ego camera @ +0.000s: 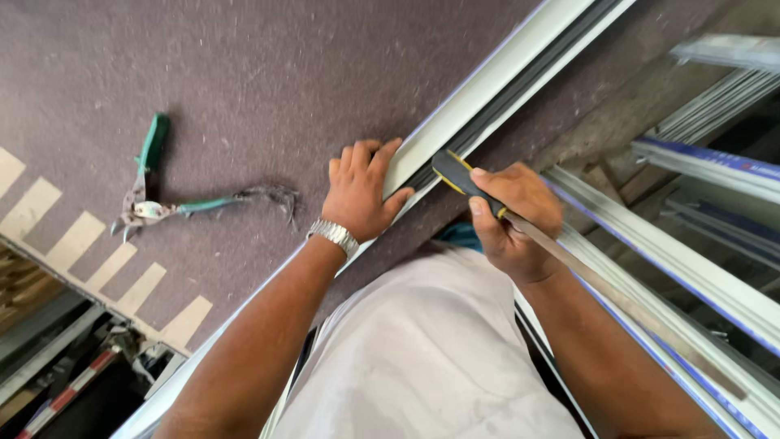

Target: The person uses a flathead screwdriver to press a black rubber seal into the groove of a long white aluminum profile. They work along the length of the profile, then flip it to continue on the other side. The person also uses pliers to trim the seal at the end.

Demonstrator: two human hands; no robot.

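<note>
My left hand (361, 193) rests flat on a long white window-frame profile (496, 81) that lies diagonally across a dark felt-covered workbench (268, 73), fingers spread over its edge. A metal watch sits on that wrist. My right hand (512, 218) is closed around a tool with a black and yellow handle (452, 172); a long flat metal blade runs back from the hand along my forearm. The handle end points at the dark channel of the profile, just beside my left fingers.
Green-handled snips (150, 195) lie open on the felt at the left, next to a scrap of dark rubber strip (272, 195). More white and blue-edged profiles (699, 268) are stacked to the right. The bench edge and clutter below it are at the lower left.
</note>
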